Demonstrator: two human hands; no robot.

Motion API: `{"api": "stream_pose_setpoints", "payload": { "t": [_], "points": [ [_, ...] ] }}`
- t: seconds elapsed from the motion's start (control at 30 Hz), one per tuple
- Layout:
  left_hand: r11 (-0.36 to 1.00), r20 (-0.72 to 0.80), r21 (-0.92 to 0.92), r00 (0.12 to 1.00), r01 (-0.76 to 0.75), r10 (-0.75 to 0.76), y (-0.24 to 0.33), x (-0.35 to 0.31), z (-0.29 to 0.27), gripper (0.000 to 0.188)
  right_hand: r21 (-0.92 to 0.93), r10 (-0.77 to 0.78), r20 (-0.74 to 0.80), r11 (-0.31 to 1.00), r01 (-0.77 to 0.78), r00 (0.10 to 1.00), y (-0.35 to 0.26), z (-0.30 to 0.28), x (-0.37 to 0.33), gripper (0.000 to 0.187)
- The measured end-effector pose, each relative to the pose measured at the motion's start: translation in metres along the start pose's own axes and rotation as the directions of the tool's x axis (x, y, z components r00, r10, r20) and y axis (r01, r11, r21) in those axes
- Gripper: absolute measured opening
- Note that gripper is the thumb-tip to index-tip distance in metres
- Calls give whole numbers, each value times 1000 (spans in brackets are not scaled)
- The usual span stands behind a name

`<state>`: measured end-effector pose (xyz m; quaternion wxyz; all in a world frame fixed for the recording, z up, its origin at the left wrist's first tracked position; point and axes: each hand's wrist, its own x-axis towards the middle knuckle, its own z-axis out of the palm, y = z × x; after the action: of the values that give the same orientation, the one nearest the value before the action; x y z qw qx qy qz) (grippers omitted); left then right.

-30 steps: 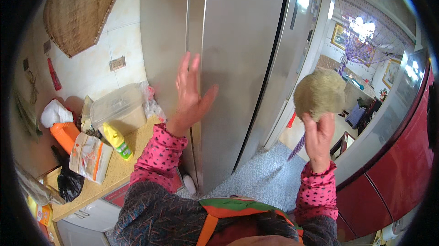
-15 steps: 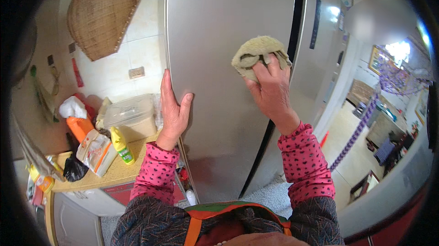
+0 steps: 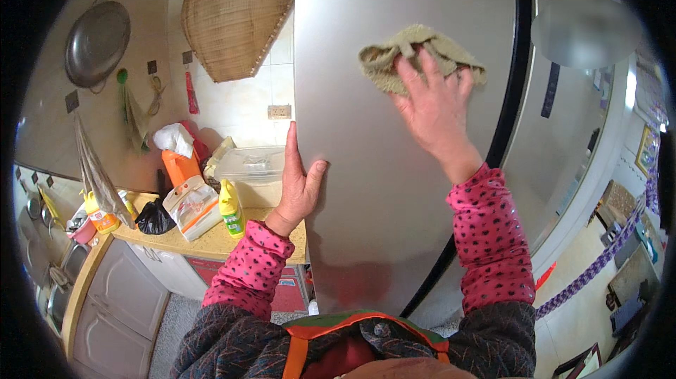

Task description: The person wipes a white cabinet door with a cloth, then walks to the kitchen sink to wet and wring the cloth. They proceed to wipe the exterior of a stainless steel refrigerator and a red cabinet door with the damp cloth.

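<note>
A tall silver-grey door panel, seemingly a refrigerator's (image 3: 394,189), fills the middle of the view, with a dark strip along its right edge. Against its upper part my right hand (image 3: 440,108) presses a folded greenish-beige cloth (image 3: 405,62), fingers bent over the fabric. Lower down, my left hand (image 3: 301,185) rests at the panel's left edge. Its fingers point up, the thumb is spread away, and nothing is in it. Pink dotted sleeve covers wrap both forearms.
To the left, a yellow counter (image 3: 158,246) holds a clear-lidded plastic box (image 3: 257,168), a yellow bottle (image 3: 230,208), a white bag (image 3: 191,206) and a black bag (image 3: 155,217). A woven basket (image 3: 239,16) and a wok (image 3: 97,44) hang above. A purple braided cord (image 3: 598,266) hangs at the right.
The view has turned leftward, bringing the wok and more counter into sight. My right hand has moved the cloth across the upper panel; my left hand stays at the left edge.
</note>
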<state>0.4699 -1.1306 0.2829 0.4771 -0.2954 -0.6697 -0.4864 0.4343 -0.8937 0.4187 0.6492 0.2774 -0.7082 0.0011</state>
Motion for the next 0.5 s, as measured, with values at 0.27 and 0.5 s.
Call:
{"api": "stream_pose_setpoints", "payload": {
  "t": [0.27, 0.5],
  "points": [
    [996, 10, 79, 999, -37, 37, -14, 0, 1, 76, -174, -79, -189, 984, 46, 979, 45, 16, 77, 50],
    [983, 22, 174, 998, -64, 62, -9, -2, -13, 78, -262, -83, -311, 965, -1, 947, 109, 43, 194, 57]
  ]
}}
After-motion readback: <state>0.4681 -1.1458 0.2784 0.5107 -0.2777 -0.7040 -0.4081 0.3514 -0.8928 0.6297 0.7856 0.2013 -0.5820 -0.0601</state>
